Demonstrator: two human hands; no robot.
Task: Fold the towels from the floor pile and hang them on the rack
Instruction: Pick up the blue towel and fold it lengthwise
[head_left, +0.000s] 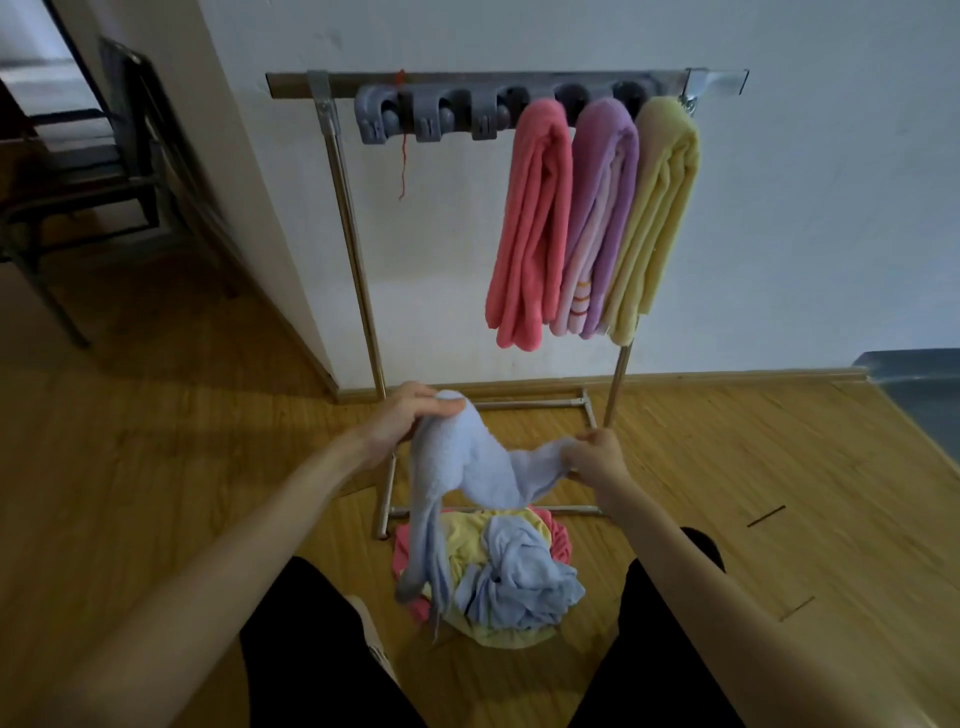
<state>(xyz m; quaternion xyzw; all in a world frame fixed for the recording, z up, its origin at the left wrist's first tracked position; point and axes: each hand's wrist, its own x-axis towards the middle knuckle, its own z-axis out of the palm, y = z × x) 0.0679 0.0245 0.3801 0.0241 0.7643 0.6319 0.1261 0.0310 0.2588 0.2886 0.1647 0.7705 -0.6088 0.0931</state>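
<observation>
Both hands pinch one pale blue towel above the floor pile. Left hand grips its top; right hand clutches an edge.

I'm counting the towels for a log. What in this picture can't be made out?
- Floor pile, head view: towels overlap and the held blue towel hangs in front, so no count.
- Clips behind the pink towel, purple towel and yellow towel: mostly covered.
- Right hand fingers: hidden in cloth.
</observation>
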